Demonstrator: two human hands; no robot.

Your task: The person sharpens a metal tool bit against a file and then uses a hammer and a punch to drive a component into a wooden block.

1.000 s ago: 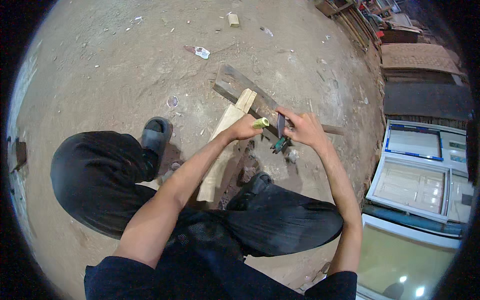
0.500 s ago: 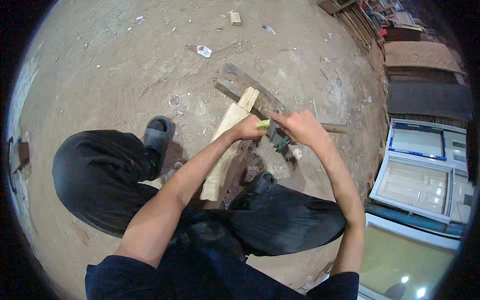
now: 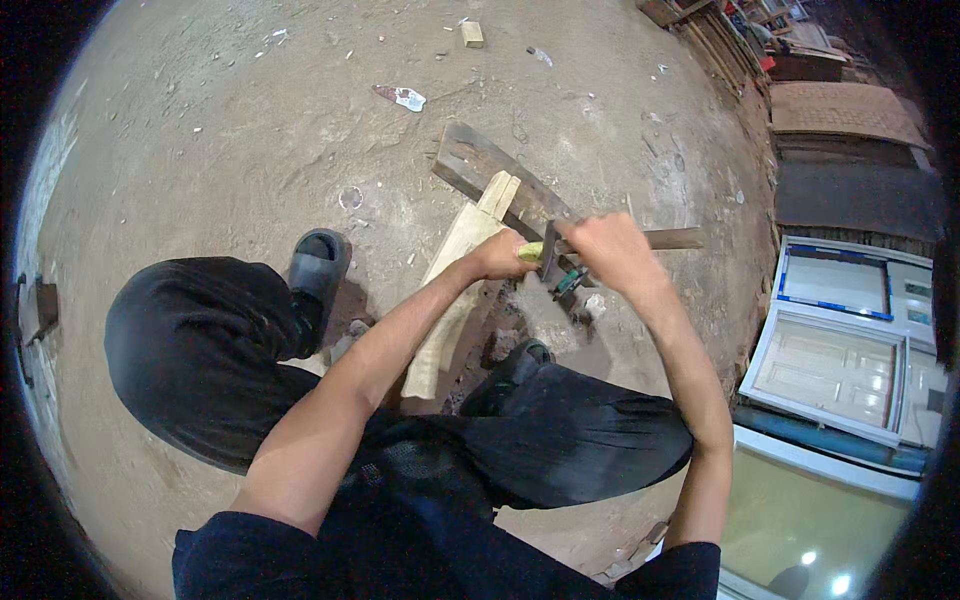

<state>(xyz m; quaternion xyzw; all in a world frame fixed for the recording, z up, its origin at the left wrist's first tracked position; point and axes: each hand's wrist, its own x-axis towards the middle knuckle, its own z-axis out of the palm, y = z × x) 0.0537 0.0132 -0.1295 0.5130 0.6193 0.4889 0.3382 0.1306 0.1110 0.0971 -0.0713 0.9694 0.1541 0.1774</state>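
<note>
Pale rough wooden plank (image 3: 455, 290) lies under the left hand (image 3: 497, 255) gripping a yellow-green handle (image 3: 530, 251), right hand (image 3: 605, 250) clasping a dark tool (image 3: 552, 262).

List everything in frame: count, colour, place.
plank: 1, pale wood, on ground between the feet
dark board: 1, grey-brown, under plank's far end
yellow-green tool: 1, in left hand
dark tool: 1, blurred, at right hand
wood block: 1, tan, far ground
wrapper: 1, white-red, far ground
door panels: several, white, right edge
sandals: 2, dark, on the feet
left hand: grips yellow-green tool
right hand: closed on dark tool
</note>
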